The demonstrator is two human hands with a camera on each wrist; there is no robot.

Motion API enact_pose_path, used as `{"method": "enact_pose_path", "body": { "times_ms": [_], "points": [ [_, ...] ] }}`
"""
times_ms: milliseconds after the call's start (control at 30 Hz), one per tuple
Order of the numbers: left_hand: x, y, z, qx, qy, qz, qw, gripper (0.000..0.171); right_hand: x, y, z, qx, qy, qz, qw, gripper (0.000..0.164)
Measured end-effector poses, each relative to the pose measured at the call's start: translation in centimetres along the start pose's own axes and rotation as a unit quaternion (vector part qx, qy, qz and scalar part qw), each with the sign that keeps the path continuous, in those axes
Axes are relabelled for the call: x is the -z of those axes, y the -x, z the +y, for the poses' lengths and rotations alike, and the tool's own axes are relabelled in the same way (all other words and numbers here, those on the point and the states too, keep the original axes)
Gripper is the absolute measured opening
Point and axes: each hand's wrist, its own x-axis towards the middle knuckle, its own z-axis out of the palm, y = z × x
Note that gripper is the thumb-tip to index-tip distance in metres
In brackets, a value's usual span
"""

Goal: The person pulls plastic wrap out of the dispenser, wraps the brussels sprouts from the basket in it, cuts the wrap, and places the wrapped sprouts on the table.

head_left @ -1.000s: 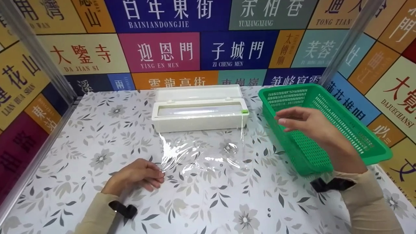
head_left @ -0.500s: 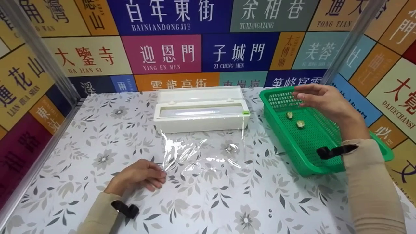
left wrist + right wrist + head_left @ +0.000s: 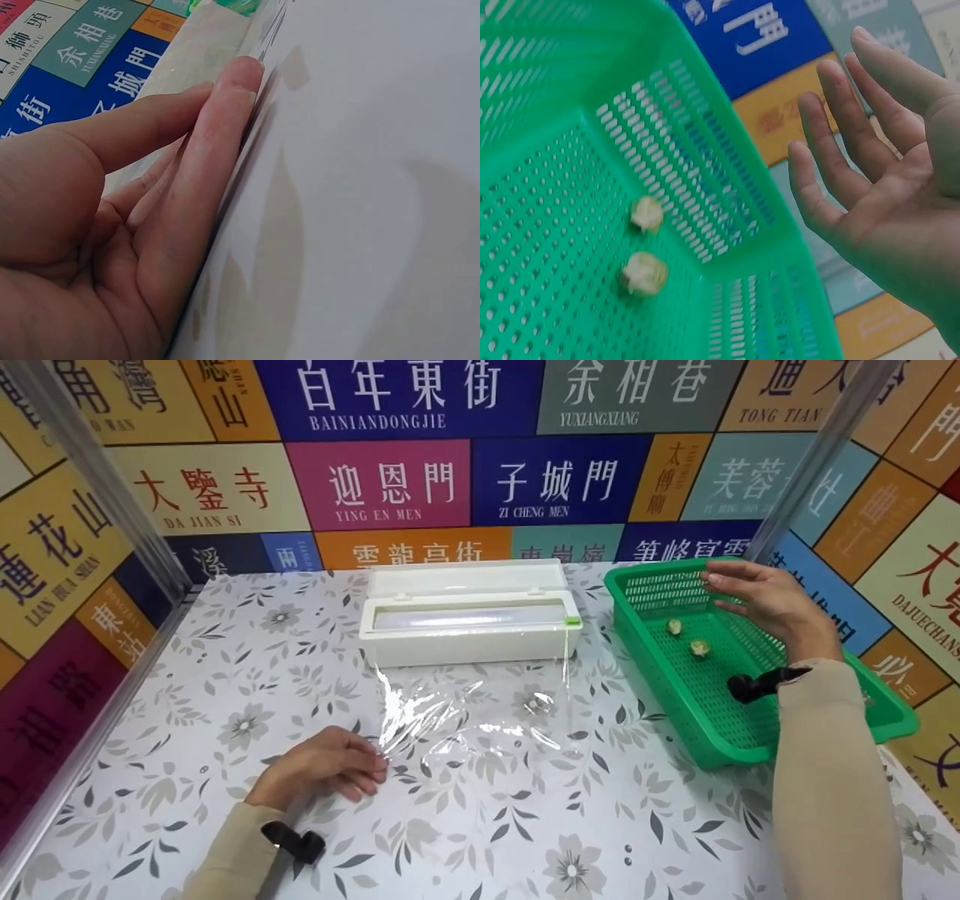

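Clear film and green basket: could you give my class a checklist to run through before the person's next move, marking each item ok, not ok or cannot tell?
1. Film drawn out: ok; the clear film runs from the white box over the table.
2. Film held: ok; the left hand pinches its near left corner.
3. Film smooth: not ok; creases show toward that corner.
4. Right hand free: ok; the right hand holds nothing.
5. Pieces in place: ok; two pale pieces lie in the green basket.
6. Enough film left on the roll: cannot tell.
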Motion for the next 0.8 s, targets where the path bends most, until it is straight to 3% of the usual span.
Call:
{"method": "enact_pose_path", "body": {
  "times_ms": [500, 800],
  "points": [
    [0.1, -0.3, 0.0, -0.015, -0.018, -0.008, 0.9997, 0.030, 1.4, -1.0, 3.4, -0.083, -0.090, -0.001, 0.993, 0.075],
    [0.1, -0.1, -0.1, -0.011, -0.002, -0.013, 0.9999, 0.031, 1.5, -1.0, 5.0, -0.127, -0.067, 0.003, 0.990, 0.075]
  ]
}}
